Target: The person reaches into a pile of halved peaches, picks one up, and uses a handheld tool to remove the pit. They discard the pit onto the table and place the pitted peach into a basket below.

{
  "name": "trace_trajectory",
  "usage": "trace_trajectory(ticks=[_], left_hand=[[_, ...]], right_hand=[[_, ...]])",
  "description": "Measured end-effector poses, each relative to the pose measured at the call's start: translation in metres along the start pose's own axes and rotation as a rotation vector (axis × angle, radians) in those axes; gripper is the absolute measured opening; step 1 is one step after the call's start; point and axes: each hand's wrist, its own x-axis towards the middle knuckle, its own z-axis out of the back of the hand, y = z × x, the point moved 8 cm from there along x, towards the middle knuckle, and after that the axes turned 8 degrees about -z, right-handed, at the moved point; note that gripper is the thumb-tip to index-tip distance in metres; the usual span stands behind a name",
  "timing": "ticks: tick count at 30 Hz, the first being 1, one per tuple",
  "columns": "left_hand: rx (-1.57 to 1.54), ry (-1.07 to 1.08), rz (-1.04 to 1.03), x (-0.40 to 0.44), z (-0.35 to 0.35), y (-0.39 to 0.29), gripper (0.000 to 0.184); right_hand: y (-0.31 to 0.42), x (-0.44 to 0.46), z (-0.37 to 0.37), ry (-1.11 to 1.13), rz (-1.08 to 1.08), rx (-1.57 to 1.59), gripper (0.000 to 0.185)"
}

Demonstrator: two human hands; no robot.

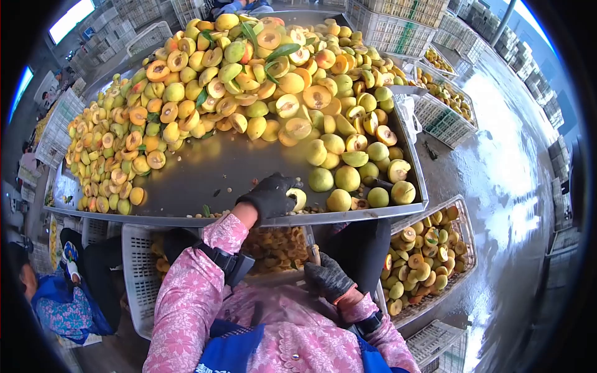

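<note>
My left hand (pixel 270 196), in a black glove, is over the near edge of the metal table (pixel 224 168). Its fingers close on a cut piece of yellow peach (pixel 298 198), pale flesh showing. Lower down, in front of my body, my right hand (pixel 328 275) wears a dark grey glove and grips a small wooden-handled tool (pixel 314 253); its working end is hard to make out. A big heap of yellow-green peaches (pixel 255 87), many halved with brown pit cavities, covers the far and side parts of the table. Whole peaches (pixel 347 178) lie right of my left hand.
Below the table edge, a white crate (pixel 140 273) and a container of brown pits or scraps (pixel 273 245) stand by my legs. A crate of halved peaches (pixel 463 239) is at the right. Another person (pixel 68 304) sits at the left. Stacked crates (pixel 398 31) stand behind.
</note>
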Motion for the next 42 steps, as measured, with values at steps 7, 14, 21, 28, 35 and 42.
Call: trace_trajectory(ticks=[7,14,21,28,35,42], left_hand=[[-1.086,-0.401,0.091,-0.047,0.002,0.025,0.044],[-1.506,-0.558,-0.019,-0.115,0.008,-0.013,0.044],[-0.995,-0.701,0.026,-0.149,-0.013,0.022,0.038],[-1.227,-0.653,-0.018,-0.14,-0.02,0.003,0.035],[-1.086,-0.711,-0.113,-0.144,-0.011,-0.017,0.033],[-1.227,-0.836,0.003,-0.151,0.001,-0.04,0.03]], right_hand=[[0.025,-0.013,-0.031,0.085,0.072,-0.111,0.019],[0.031,-0.017,-0.066,0.156,0.09,-0.321,0.024],[0.045,-0.025,-0.084,0.106,0.191,-0.563,0.023],[0.046,-0.027,-0.099,0.08,0.503,-0.899,0.024],[0.048,-0.03,-0.106,0.02,0.648,-0.993,0.036],[0.058,-0.03,-0.113,-0.138,0.752,-0.963,0.051]])
